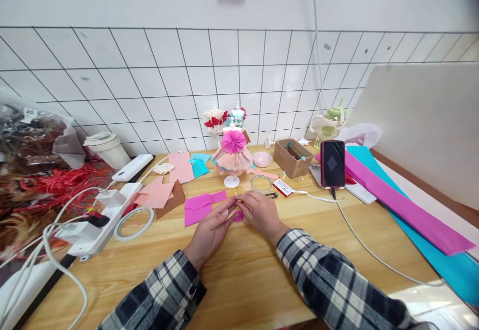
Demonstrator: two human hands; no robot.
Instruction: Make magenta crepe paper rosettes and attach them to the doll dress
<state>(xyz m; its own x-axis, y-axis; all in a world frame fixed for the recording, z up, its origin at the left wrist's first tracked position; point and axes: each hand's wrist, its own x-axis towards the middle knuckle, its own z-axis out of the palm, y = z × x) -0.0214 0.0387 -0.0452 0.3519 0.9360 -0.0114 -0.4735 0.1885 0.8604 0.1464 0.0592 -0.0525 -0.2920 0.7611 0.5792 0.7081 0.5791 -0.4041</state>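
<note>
My left hand (212, 230) and my right hand (261, 211) meet over the middle of the wooden table, fingertips pinched together. Between them a small crumpled piece of magenta crepe paper (238, 215) shows under the fingers; most of it is hidden. Left of the fingertips lie flat magenta crepe paper pieces (198, 209). Just behind the hands stands a miniature dress form (232, 156) with a pleated magenta fan on its bodice and a peach ruffled skirt. Scissors (272, 195), partly covered, lie beyond my right hand.
Left are peach paper sheets (155, 192), a tape roll (133, 223) and a power strip (107, 220) with cables. Behind stand a pink bowl (262, 159) and a cardboard box (293, 158). A phone (333, 164) and long paper rolls (404, 195) occupy the right.
</note>
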